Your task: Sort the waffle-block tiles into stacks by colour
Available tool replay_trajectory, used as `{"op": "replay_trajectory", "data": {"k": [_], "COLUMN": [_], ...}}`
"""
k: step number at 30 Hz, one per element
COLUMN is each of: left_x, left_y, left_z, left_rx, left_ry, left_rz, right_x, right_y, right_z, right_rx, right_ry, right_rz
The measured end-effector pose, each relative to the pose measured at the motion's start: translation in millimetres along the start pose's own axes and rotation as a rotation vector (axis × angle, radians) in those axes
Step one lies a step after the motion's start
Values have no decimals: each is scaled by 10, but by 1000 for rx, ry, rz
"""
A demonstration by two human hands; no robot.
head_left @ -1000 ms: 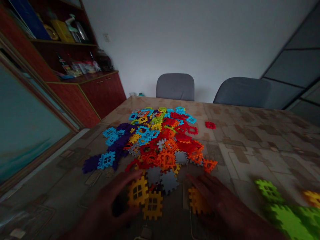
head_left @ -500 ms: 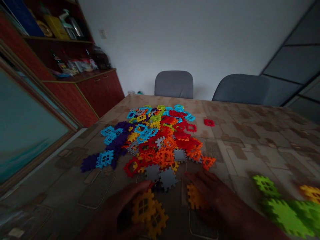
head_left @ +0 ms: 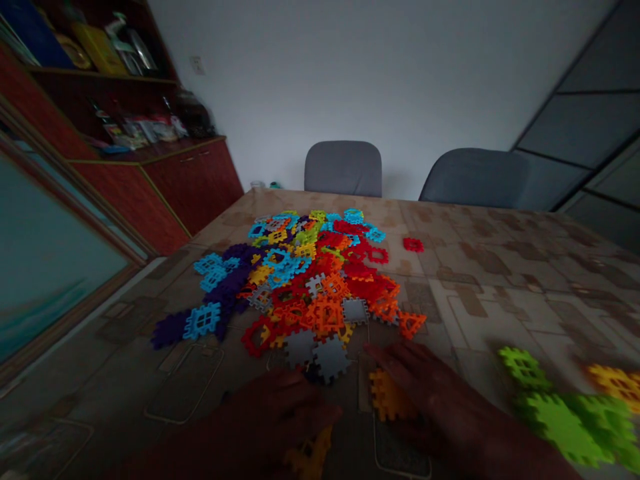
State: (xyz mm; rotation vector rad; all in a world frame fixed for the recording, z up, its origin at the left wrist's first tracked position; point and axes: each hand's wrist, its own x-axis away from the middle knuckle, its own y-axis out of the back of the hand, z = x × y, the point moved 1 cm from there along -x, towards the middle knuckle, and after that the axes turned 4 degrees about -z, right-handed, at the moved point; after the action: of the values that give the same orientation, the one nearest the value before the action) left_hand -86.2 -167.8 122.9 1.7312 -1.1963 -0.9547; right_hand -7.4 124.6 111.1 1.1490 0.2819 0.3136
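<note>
Yellow tile (head_left: 386, 398) against right hand (head_left: 423, 383), packets (head_left: 163, 128) illegible

Two hands (head_left: 270, 417) (head_left: 430, 390), two chairs (head_left: 343, 168) (head_left: 473, 177), one table (head_left: 493, 307), and dozens of toothed pieces (head_left: 327, 315), too jumbled for an exact count.

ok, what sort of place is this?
Probably a home dining room, though it could be another shared room. What points that way: the large patterned table, two grey chairs at its far side, and a reddish cabinet with stocked shelves.
</note>
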Motion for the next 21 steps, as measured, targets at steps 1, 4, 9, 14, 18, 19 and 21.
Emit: {"op": "replay_trajectory", "data": {"k": [1, 4, 9, 14, 18, 19, 21], "left_x": [15, 50, 48, 0, 29, 47, 86], "left_y": [-23, -3, 147, 236, 299, 306, 308], "left_z": [-7, 4, 355, 847, 956, 951, 932], "left_rx": [-15, -73, -196, -271, -278, -283, -293], "left_ry": [9, 51, 105, 183, 240, 260, 303], "left_rz": [-1, -77, -232, -204, -204, -206, -210], "right_x": [3, -24, -136, -230, -271, -274, -276], "right_y": [10, 83, 223, 163, 31, 3, -45], "right_z": [-3, 38, 241, 326, 220, 190, 143], "right_rx": [-1, -3, -42, -33, -26, -26, -21], "right_ry": [0, 37, 113, 129, 219, 251, 283], "right_rz": [-4, -61, -166, -122, -218, -265, -327]}}
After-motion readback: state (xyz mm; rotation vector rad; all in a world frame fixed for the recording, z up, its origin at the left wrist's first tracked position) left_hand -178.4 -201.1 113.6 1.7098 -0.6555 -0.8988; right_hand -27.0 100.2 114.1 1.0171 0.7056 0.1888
